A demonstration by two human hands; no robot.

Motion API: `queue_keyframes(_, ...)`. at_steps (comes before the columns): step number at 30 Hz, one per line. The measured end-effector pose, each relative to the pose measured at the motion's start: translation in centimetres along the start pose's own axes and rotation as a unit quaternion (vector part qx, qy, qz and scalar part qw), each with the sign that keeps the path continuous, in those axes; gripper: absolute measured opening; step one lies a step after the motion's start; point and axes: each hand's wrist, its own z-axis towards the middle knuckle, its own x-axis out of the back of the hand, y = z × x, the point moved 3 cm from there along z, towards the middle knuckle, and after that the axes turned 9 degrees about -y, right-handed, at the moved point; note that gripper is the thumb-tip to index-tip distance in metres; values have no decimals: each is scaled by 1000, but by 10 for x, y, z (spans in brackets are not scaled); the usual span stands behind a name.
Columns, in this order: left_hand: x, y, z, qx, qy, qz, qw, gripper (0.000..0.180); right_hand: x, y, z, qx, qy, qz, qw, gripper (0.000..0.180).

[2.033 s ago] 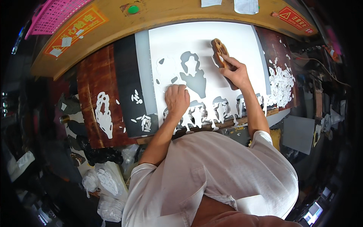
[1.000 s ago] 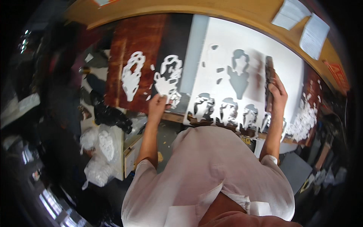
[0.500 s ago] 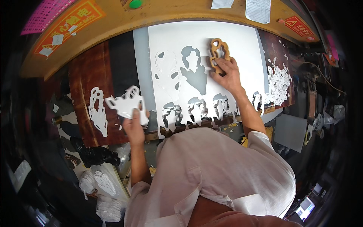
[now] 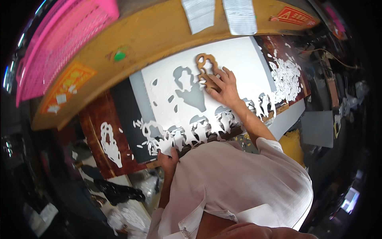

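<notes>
Nearest, a pale pink shirt (image 4: 238, 187) filling the lower middle, both forearms reaching forward out of it. Left hand (image 4: 169, 159) at the near edge of the bench, fingers curled and pinched on the lower left corner of the white sheet (image 4: 238, 67), where the ragged cut-out border begins. Just left of that hand, on a reddish-brown panel (image 4: 95, 135), one loose white cut-out piece (image 4: 109, 143) lying alone, well apart from the sheet. Between panel and sheet, a black strip (image 4: 127, 115) strewn with small white offcuts (image 4: 141, 135).

Along the sheet's near edge, a row of punched-out openings (image 4: 201, 127), dark bench showing through. Farther in, a larger grey opening (image 4: 191, 91) of the same outline, with smaller holes beside it.

Right hand (image 4: 225, 85) flat on the sheet, fingers spread and pressing down on the lower part of a brown wooden template (image 4: 207, 67); template lying flat on the white sheet, near its far edge, just right of the large opening. Whether the thumb hooks round the template's edge cannot be told.

Right of the sheet, a heap of white scraps (image 4: 286, 77) on another reddish-brown panel. Beyond the sheet, a yellow-brown wooden board (image 4: 159, 40) with a green spot (image 4: 119, 55), an orange label (image 4: 67, 85) and two pale paper slips (image 4: 238, 16) hanging over its far rim. Farthest left, a pink mesh basket (image 4: 59, 44).
</notes>
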Motion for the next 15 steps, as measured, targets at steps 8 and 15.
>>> queue_keyframes(8, -22, -11, -11, 84, 172, 213, 958, 37, 65, 77, -98, -261, 80, 273, 923, 48)
queue_keyframes(15, -31, -24, -17, 108, 202, 176, 957, 47, 151, 104, -89, -186, 263, 271, 907, 62)
